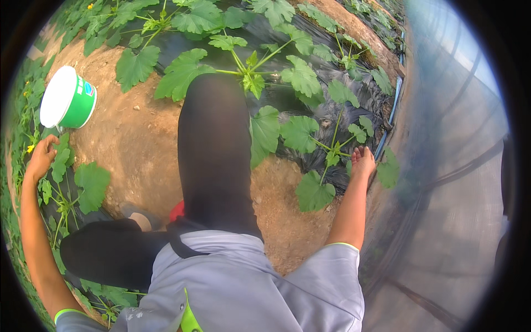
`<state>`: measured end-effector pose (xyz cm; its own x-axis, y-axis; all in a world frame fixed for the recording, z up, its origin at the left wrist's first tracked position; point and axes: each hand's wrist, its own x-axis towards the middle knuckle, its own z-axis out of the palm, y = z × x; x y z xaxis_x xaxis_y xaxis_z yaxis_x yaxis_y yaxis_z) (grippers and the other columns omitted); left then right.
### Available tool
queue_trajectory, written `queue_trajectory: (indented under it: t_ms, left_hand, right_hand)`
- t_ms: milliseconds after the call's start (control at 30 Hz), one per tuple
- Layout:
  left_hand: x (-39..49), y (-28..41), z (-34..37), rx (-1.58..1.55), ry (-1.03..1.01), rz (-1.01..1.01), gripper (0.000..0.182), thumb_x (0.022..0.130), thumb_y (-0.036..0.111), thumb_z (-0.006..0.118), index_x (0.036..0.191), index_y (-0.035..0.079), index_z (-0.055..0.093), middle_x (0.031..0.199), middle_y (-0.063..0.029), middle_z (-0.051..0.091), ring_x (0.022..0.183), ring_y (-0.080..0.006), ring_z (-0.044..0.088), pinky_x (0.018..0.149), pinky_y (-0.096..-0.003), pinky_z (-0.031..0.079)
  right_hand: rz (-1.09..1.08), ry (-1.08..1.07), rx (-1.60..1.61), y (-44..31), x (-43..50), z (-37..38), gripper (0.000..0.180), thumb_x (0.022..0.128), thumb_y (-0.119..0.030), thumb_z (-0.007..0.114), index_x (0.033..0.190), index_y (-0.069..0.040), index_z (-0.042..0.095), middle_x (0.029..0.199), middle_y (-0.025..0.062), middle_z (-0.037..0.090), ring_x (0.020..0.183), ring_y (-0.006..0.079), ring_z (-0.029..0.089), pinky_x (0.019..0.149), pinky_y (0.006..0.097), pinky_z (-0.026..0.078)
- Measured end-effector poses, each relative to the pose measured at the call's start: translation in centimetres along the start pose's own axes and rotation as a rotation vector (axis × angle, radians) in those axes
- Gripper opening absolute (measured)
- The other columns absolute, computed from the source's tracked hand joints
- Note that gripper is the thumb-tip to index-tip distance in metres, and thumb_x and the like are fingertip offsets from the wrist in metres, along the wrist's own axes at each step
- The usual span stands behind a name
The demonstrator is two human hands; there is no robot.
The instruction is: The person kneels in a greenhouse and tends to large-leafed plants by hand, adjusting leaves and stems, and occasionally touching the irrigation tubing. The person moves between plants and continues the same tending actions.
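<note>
My left hand (pixel 41 157) is at the far left with its fingers loosely curled, just below a green and white plastic bucket (pixel 76 101) whose pale round top faces up and left. Whether the fingers touch its rim or handle, I cannot tell. On the right, my right hand (pixel 363 161) is beside a squash-like leafy plant (pixel 332 155) growing through black plastic mulch film (pixel 340 178). Its fingers are bent near a leaf stalk, and what lies between them is hard to make out. A larger leafy plant (pixel 251 76) spreads beyond my raised knee.
Bare soil (pixel 137 145) runs between the planted rows. A blue hose or tube (pixel 392 112) follows the right row's edge, beside translucent plastic greenhouse sheeting (pixel 452 178). More leafy plants (pixel 62 207) grow at the left near my bent leg. Something red (pixel 177 211) shows beneath me.
</note>
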<state>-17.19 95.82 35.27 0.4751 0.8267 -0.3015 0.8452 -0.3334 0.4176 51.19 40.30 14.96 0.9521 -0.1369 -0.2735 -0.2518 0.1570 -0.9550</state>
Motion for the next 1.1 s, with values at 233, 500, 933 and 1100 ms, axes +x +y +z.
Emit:
queue_trajectory:
  t_ms: [233, 500, 933, 1100]
  left_hand:
    - [-1.0, -5.1, -6.0, -0.112, 0.137, -0.166, 0.033, 0.093, 0.012, 0.045, 0.124, 0.002, 0.047, 0.068, 0.0003, 0.050, 0.055, -0.0089, 0.051, 0.051, -0.0218, 0.041]
    - [-2.0, -6.9, -4.5, -0.022, -0.089, -0.653, 0.039, 0.091, 0.020, 0.052, 0.126, 0.001, 0.046, 0.076, -0.0015, 0.059, 0.055, -0.0084, 0.052, 0.049, -0.0222, 0.043]
    - [20.4, 3.8, 3.3, 0.064, -0.460, -0.311, 0.048, 0.090, 0.020, 0.055, 0.127, -0.008, 0.042, 0.102, -0.0088, 0.057, 0.086, -0.0158, 0.055, 0.075, -0.0310, 0.045]
    - [24.2, 8.9, 5.1, 0.054, -0.388, -0.022, 0.047, 0.091, 0.020, 0.054, 0.130, -0.005, 0.042, 0.104, -0.0099, 0.056, 0.094, -0.0174, 0.053, 0.089, -0.0307, 0.042]
  right_hand:
    - [0.113, -0.068, -0.287, 9.9, -1.3, -1.4, 0.018, 0.087, -0.013, 0.058, 0.100, 0.000, 0.054, 0.083, 0.0089, 0.062, 0.068, 0.0164, 0.063, 0.052, 0.0257, 0.051]
    - [-0.154, -0.683, -1.236, 20.6, -8.5, 0.6, 0.030, 0.076, -0.018, 0.065, 0.103, -0.007, 0.063, 0.103, 0.0191, 0.058, 0.095, 0.0363, 0.058, 0.082, 0.0429, 0.047]
    - [-0.083, -0.338, -1.120, 23.4, -11.1, 1.4, 0.016, 0.080, -0.010, 0.062, 0.091, 0.000, 0.059, 0.081, 0.0135, 0.063, 0.074, 0.0267, 0.061, 0.068, 0.0364, 0.048]
    - [0.204, -0.052, -0.497, 19.4, -10.1, -0.2, 0.016, 0.083, -0.005, 0.060, 0.097, 0.001, 0.062, 0.087, 0.0037, 0.063, 0.075, 0.0110, 0.056, 0.070, 0.0260, 0.046]
